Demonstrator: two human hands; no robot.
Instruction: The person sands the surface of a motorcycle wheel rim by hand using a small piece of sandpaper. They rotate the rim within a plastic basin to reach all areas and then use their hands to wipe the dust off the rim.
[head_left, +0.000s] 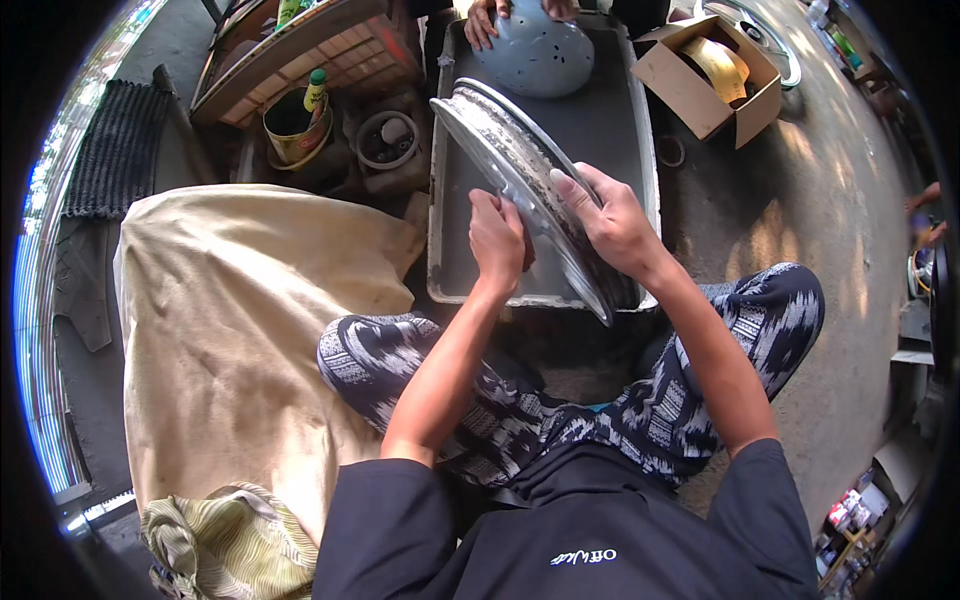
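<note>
A silver motorcycle wheel rim [525, 150] is tilted on edge above a shallow tray [436, 240] of grey water. Its outer band looks worn, with dark patches. My right hand [622, 228] grips the band on the right side, thumb lying over the edge. At the wheel's spoked face, my left hand [496, 242] is closed in a fist; its fingers are partly hidden, and what they hold cannot be made out. Beyond the rim, another person's hands [482, 22] rest on a grey-blue helmet shell [540, 52] at the tray's far end.
An open cardboard box [690, 98] with a yellow part [715, 68] stands right of the tray. To its left are a bucket [297, 135] with a green-capped bottle [315, 90] and a round tub [388, 140]. Beige cloth [250, 300] drapes beside my left knee.
</note>
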